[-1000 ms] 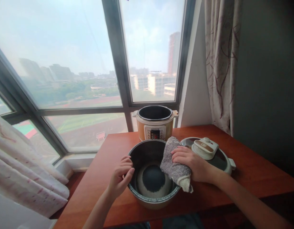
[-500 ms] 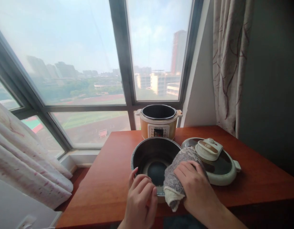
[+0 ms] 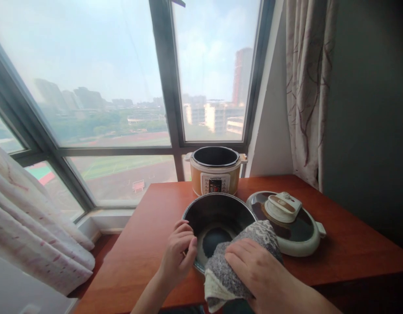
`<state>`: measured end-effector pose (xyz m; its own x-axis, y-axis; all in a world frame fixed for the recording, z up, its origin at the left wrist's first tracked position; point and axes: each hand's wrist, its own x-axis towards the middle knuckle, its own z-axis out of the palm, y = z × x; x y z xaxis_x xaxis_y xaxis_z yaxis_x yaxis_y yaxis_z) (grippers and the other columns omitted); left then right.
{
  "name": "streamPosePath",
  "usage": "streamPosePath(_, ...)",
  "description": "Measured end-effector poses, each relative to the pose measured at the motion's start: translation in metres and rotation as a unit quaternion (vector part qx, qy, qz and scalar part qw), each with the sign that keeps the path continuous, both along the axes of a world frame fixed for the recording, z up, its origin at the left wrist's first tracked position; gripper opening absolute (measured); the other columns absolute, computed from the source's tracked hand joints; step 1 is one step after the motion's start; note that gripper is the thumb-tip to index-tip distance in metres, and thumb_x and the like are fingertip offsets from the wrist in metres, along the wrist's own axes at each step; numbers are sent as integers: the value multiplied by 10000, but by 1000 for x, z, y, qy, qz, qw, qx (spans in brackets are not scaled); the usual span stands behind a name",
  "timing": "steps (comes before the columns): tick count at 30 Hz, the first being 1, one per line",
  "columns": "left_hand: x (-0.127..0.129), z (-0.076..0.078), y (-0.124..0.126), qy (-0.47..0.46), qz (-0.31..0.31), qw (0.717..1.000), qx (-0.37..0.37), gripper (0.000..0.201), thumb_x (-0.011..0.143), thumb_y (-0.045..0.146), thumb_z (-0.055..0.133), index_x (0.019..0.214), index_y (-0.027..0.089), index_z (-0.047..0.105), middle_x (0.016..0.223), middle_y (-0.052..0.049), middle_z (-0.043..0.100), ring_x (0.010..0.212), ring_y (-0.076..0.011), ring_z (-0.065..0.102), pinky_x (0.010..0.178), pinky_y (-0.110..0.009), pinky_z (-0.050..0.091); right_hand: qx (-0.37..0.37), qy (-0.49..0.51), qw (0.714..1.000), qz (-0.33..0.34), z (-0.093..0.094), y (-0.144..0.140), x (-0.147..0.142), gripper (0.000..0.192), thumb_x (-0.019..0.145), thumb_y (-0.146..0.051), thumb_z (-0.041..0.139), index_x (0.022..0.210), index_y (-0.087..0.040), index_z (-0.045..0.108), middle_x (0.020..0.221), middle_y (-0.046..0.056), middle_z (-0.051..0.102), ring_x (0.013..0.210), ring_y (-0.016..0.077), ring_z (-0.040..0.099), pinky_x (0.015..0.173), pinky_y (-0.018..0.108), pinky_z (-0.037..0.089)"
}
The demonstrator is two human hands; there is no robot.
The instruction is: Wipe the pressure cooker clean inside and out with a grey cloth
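A dark inner pot point(image 3: 217, 211) stands on the red-brown wooden table point(image 3: 149, 244) in front of me. My left hand point(image 3: 180, 253) grips its near left rim, thumb inside. My right hand point(image 3: 253, 270) presses a grey and cream cloth point(image 3: 230, 270) over the pot's near right rim. The cloth hides that part of the rim and hangs down outside it.
An orange and cream electric cooker body point(image 3: 216, 172), open on top, stands by the window behind the pot. Its lid point(image 3: 288, 220) lies on the table to the right. Curtains hang at the left point(image 3: 34, 231) and right point(image 3: 307, 91). A dark wall borders the table's right side.
My right hand has drawn the cloth from the pot's far right rim around to its near right rim. My left hand shifted along the near left rim, staying on it.
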<state>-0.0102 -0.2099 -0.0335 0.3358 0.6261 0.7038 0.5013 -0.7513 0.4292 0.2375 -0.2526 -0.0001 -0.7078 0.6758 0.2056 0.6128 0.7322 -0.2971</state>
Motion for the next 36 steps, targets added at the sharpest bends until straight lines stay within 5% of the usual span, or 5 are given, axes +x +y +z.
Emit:
streamPosePath(7, -35, 10, 34, 55, -81, 993, -68, 444, 989, 295, 386, 557, 217, 321, 537, 27, 371, 620, -159, 469, 914, -383, 443, 17, 51, 997, 63, 4, 51, 49, 462, 622, -52, 592, 1057, -203, 634, 1113, 60, 686, 1094, 246, 581, 1115, 458, 313)
streamPosePath(13, -37, 6, 41, 28, -80, 994, -71, 445, 1003, 308, 380, 568, 215, 366, 562, 17, 417, 656, -163, 497, 968, -406, 448, 63, 73, 995, 28, -7, 72, 48, 334, 629, -91, 622, 944, -202, 642, 1004, 63, 694, 997, 253, 610, 1114, 504, 317)
streamPosePath(19, -29, -10, 21, -61, -9, 998, 11, 382, 1007, 213, 341, 664, 211, 508, 645, -21, 542, 794, -189, 572, 956, -441, 461, 93, 108, 988, -60, -19, 52, 34, 220, 638, -146, 633, 847, -211, 612, 896, 49, 652, 917, 251, 590, 1084, 506, 333)
streamPosePath(28, 32, -23, -45, 10, 77, 992, 95, 183, 876, 86, 438, 809, 231, 528, 720, -13, 582, 782, -199, 574, 990, -467, 389, 116, 168, 953, -226, -38, -1, -11, 278, 549, -68, 586, 771, -235, 573, 816, 55, 636, 857, 272, 537, 1041, 501, 310)
streamPosePath(36, 38, -15, -45, -23, 88, 994, 59, 276, 900, 96, 418, 650, 214, 421, 601, 19, 466, 630, -152, 500, 876, -407, 422, 152, 187, 963, -124, -45, -13, -18, 277, 590, -132, 553, 852, -215, 583, 884, 81, 666, 872, 279, 568, 923, 447, 384)
